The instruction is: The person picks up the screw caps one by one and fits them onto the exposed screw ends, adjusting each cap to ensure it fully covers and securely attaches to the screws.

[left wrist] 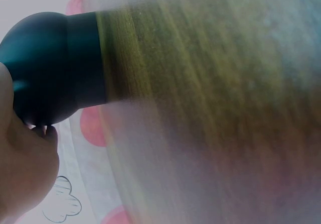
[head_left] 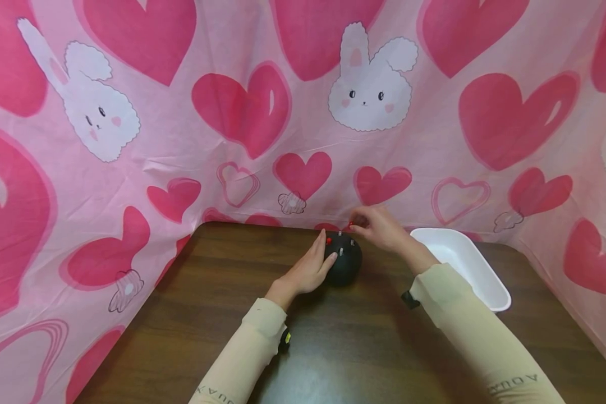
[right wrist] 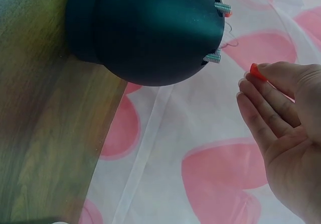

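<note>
A black dome-shaped object [head_left: 345, 268] stands on the table, with several short threaded metal posts [right wrist: 212, 58] sticking out of its top. One red cap [head_left: 329, 240] sits on the dome near my left fingers. My left hand [head_left: 307, 268] rests against the dome's left side, fingers fairly straight and thumb on the near face; the left wrist view shows only part of it. Just above and right of the dome, my right hand [head_left: 381, 227] pinches a small red cap [right wrist: 258, 72] between thumb and index finger, apart from the posts. The other right fingers are extended.
A white tray [head_left: 502, 303] lies on the right of the brown wooden table [head_left: 222, 280], beside my right forearm. Pink cloth [head_left: 303, 134] with hearts and rabbits hangs behind the table and along both sides.
</note>
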A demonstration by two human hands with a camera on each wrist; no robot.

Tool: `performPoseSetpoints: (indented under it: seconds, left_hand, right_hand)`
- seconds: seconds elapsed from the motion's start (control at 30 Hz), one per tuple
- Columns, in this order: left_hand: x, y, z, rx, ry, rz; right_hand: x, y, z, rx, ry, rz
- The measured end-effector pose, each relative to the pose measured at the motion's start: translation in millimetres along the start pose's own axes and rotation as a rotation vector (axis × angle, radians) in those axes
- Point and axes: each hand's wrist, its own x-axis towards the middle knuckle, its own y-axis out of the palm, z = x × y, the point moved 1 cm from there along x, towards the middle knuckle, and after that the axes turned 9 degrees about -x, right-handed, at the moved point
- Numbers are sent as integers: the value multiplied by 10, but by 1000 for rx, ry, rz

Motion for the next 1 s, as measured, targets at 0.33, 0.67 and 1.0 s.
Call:
performPoseSetpoints:
  seconds: [0.33,0.67,1.0]
  left_hand:
    - [1,2,28,-7,-2,0]
    - [-1,-5,27,6,22,-3]
    - [12,-19,26,10,44,-9]
  right_hand:
    - [38,94,12,13,-27,-34]
    - [85,188,23,25,-48,-19]
    - [119,278,6,25,-10,-1]
